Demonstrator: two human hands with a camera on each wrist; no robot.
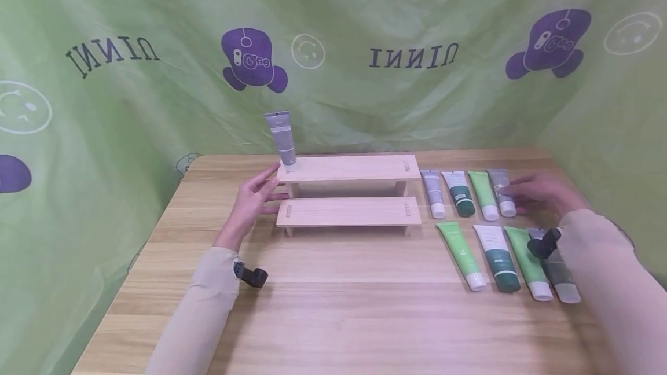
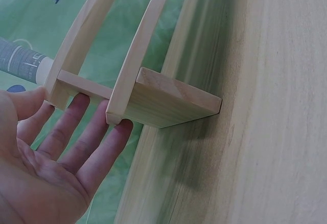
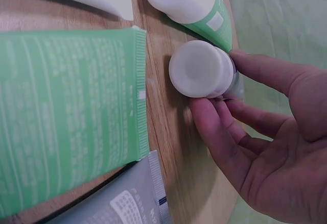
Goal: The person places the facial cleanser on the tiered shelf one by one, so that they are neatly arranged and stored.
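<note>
My left hand touches the left end of a two-step wooden shelf, its fingers extended along the end edges. A grey-purple tube stands cap down on the upper step's left end, just above that hand. At the back right, my right hand pinches a grey tube between thumb and fingers. This tube lies on the table, and its round white cap faces the camera in the right wrist view. A light green tube lies beside it.
Left of these lie a white-and-green tube and a lilac tube. Nearer the front is a row with a green tube, a white-and-dark-green tube, another green tube and a grey tube partly under the right forearm.
</note>
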